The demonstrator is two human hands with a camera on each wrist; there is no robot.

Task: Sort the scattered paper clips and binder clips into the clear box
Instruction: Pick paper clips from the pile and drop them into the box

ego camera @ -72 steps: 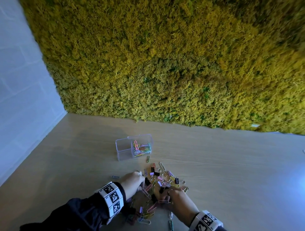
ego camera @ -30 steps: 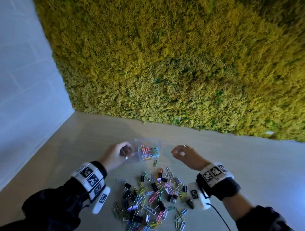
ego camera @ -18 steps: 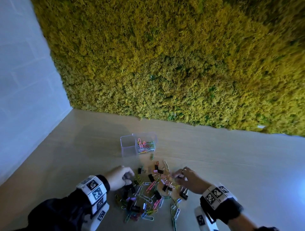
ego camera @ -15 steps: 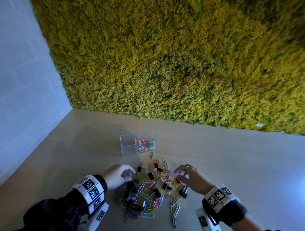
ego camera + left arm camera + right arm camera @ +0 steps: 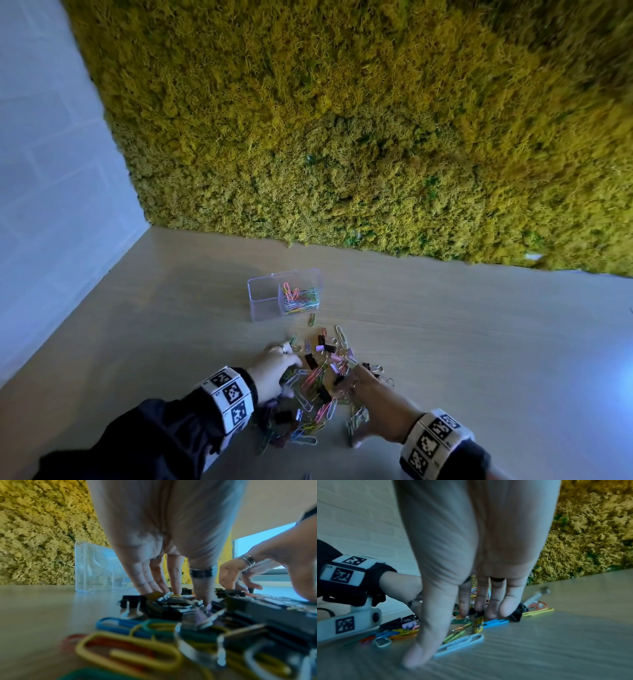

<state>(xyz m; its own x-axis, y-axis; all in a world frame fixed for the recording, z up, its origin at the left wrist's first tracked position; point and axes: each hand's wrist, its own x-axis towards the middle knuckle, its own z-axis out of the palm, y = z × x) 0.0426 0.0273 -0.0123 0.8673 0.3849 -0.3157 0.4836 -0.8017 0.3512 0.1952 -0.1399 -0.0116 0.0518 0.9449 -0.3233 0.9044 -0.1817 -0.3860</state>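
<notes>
The clear box (image 5: 263,301) stands on the wooden table; its right compartment holds coloured paper clips (image 5: 301,299), and its left one looks empty. Nearer to me lies a pile of paper clips and black binder clips (image 5: 318,383). My left hand (image 5: 277,368) rests on the pile's left side with straight fingers (image 5: 175,582) whose tips press on the clips. My right hand (image 5: 366,394) lies on the right side with its fingers (image 5: 479,608) spread on clips and its thumb (image 5: 419,654) on the table beside a pale blue clip (image 5: 462,643). Neither hand holds anything.
A yellow-green moss wall (image 5: 342,137) rises behind the table (image 5: 479,342), and a white brick wall (image 5: 51,171) closes the left side. One green paper clip (image 5: 311,318) lies alone just in front of the box. Both wrists wear marker bands (image 5: 227,394).
Both hands came back from the box to the pile. In the last half second they dropped onto it and flattened, and the right hand slid nearer to me.
</notes>
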